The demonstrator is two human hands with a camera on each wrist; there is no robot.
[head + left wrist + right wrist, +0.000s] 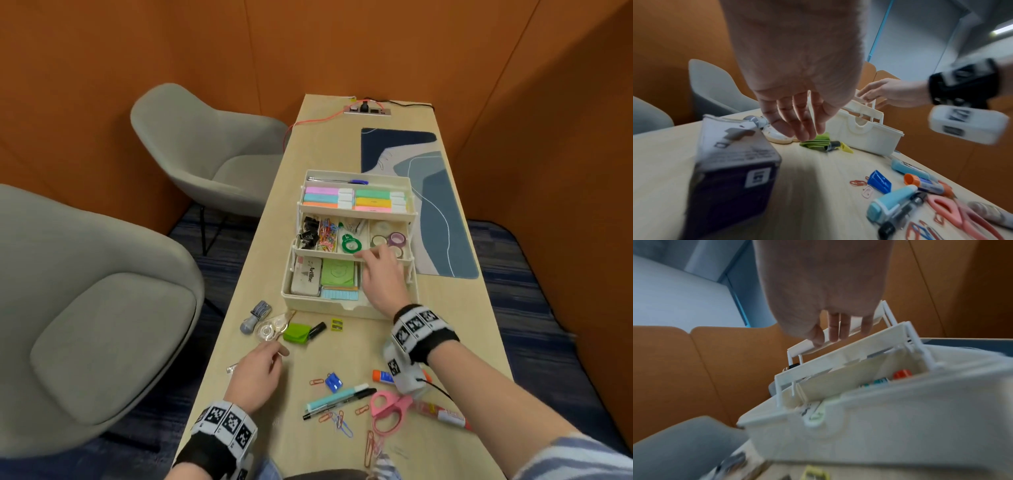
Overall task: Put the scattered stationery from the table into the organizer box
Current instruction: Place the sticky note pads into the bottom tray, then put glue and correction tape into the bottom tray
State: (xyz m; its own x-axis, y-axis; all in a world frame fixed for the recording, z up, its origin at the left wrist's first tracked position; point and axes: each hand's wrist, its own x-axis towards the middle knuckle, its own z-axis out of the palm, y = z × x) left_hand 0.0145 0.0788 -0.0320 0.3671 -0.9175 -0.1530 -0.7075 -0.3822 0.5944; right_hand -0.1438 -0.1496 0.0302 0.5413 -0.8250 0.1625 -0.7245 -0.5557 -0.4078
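The cream tiered organizer box (354,310) (863,138) (879,418) stands open at the table's middle, its trays stepped back. My right hand (368,255) (838,335) reaches over it, straight fingertips touching the front wall of the middle tray. My left hand (279,349) (797,131) hovers with relaxed fingers, holding nothing, just above a clear tape dispenser (272,329) (777,136). Beside that lie a grey stamp (255,317), a green item (296,333) and a yellow sharpener (337,325). Nearer me lie pink scissors (388,409), a teal highlighter (337,397), a glue stick (385,376) and paper clips (342,423).
A small carton (731,175) lies at the table's left edge, close to my left wrist. A blue patterned mat (428,205) lies right of the box. Two grey chairs (205,154) stand left of the narrow table (325,144). A socket strip with cables (366,109) sits at the far end.
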